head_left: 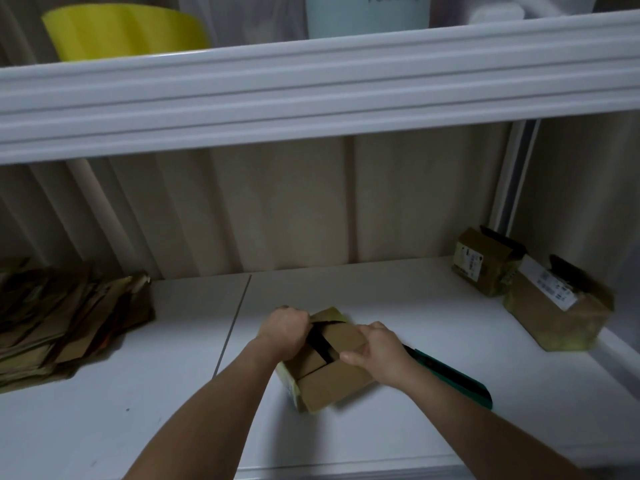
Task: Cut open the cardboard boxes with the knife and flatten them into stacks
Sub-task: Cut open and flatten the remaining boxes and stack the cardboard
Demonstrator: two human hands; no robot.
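A small brown cardboard box sits on the white shelf surface in the middle of the view, its top flaps split by a dark gap. My left hand grips the left flap at the box's far corner. My right hand curls over the right flap, thumb on the box's top. A green-handled knife lies on the shelf just right of the box, partly hidden under my right wrist. A stack of flattened cardboard lies at the left.
Two more cardboard boxes with labels stand at the back right against the wall. A white shelf edge runs overhead, carrying a yellow tub and a pale blue container.
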